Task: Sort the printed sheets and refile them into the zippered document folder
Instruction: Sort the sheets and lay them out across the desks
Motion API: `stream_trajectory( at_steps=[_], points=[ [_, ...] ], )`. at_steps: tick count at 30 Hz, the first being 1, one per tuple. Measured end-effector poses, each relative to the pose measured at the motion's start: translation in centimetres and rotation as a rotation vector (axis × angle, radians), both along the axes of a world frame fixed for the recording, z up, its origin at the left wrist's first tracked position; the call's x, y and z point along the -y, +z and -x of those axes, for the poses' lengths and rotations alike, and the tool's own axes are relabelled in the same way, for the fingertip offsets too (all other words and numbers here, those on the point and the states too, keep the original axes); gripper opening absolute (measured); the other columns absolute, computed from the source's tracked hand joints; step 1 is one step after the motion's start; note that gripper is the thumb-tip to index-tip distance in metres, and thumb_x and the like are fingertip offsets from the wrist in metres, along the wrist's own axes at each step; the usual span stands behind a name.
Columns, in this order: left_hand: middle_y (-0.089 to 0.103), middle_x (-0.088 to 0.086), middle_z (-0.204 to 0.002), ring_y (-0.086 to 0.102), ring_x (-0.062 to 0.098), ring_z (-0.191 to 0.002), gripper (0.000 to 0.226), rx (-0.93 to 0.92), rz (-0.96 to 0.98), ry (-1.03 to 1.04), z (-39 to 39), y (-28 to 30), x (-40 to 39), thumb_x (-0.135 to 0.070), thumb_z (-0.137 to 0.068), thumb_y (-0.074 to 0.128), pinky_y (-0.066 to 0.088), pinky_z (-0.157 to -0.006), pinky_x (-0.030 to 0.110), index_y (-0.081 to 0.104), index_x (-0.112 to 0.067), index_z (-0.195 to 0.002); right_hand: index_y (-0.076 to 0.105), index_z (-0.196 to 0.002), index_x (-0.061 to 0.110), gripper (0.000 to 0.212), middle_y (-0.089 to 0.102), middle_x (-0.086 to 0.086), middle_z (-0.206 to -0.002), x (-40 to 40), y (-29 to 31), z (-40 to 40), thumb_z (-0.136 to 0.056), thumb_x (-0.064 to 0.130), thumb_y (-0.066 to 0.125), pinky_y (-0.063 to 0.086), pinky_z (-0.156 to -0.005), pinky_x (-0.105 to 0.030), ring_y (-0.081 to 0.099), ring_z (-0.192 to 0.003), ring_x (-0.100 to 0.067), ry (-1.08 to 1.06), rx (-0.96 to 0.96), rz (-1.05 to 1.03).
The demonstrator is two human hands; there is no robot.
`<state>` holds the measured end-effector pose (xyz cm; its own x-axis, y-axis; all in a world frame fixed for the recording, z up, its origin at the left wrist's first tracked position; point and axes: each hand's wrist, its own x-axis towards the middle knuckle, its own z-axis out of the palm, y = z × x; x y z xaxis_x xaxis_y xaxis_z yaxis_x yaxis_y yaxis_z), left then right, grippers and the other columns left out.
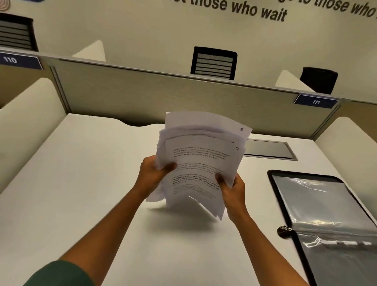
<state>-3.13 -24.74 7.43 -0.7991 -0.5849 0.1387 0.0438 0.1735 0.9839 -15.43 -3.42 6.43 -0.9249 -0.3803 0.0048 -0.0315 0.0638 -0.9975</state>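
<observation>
Now both hands up over the desk. Left hand (pixel 155 170) grips the left edge of a loose stack of printed sheets (pixel 200 162), thumb on the front page. Right hand (pixel 232 187) grips the stack's right edge, thumb likewise on top. Sheets fanned and uneven, lifted clear of the white desk (pixel 88 179), lower corners drooping; a handwritten number shows at the top right corner of two pages. Green sleeves at both forearms. Zippered document folder (pixel 326 225) lies open on the desk to the right, well apart from the stack, clear pocket facing up, black zip border. Behind the desk, a beige partition (pixel 164 95) with a blue tag reading 111 (pixel 315 101).
</observation>
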Motion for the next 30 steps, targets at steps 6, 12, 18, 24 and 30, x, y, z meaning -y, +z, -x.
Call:
stream_trajectory(
  at_steps=[6,12,18,24,30],
  points=[
    [0.074,-0.003,-0.099,0.072,0.021,-0.087,0.027,0.0,-0.084,-0.031,0.9,-0.7,-1.2,-0.038,-0.081,0.076,0.062,-0.075,0.039,0.069,-0.027,-0.104,0.059,-0.124,0.019,0.041,0.069,-0.003,-0.111,-1.1,0.1,0.2,-0.087,0.027,0.073,0.061,-0.075,-0.034,0.068,-0.099,-0.023,-0.029,0.015,0.003],
    [0.075,0.0,-0.093,0.071,0.025,-0.086,0.043,0.089,-0.112,-0.054,2.0,-2.0,-1.7,-0.043,-0.068,0.084,0.062,-0.074,0.044,0.072,-0.016,-0.1,0.057,-0.122,0.029,0.053,0.069,0.003,-0.109,-1.4,-0.4,1.0,-0.076,0.033,0.083,0.062,-0.078,-0.042,0.067,-0.102,-0.02,-0.061,-0.034,-0.023],
    [0.075,0.005,-0.096,0.071,0.03,-0.089,0.034,0.07,-0.141,-0.052,3.5,-1.7,-2.6,-0.031,-0.077,0.082,0.061,-0.075,0.047,0.073,-0.013,-0.103,0.058,-0.117,0.024,0.038,0.069,-0.001,-0.106,-0.8,0.3,2.2,-0.084,0.02,0.077,0.062,-0.076,-0.04,0.067,-0.097,-0.022,-0.084,-0.039,-0.03],
    [0.075,-0.003,-0.098,0.073,0.022,-0.085,0.044,0.007,-0.116,0.017,4.0,-0.1,-3.1,-0.041,-0.073,0.082,0.063,-0.071,0.041,0.07,-0.019,-0.109,0.056,-0.119,0.025,0.039,0.067,0.001,-0.108,-0.5,1.1,2.7,-0.085,0.025,0.076,0.062,-0.076,-0.036,0.068,-0.094,-0.021,-0.067,-0.046,-0.042],
    [0.07,-0.003,-0.108,0.07,0.019,-0.092,0.058,0.03,-0.008,0.025,4.0,-0.7,-3.4,-0.042,-0.07,0.086,0.062,-0.071,0.031,0.061,-0.021,-0.118,0.043,-0.128,0.023,0.06,0.059,0.0,-0.116,-1.3,0.7,2.7,-0.081,0.031,0.079,0.061,-0.08,-0.035,0.063,-0.101,-0.02,-0.041,-0.091,-0.078]
  ],
)
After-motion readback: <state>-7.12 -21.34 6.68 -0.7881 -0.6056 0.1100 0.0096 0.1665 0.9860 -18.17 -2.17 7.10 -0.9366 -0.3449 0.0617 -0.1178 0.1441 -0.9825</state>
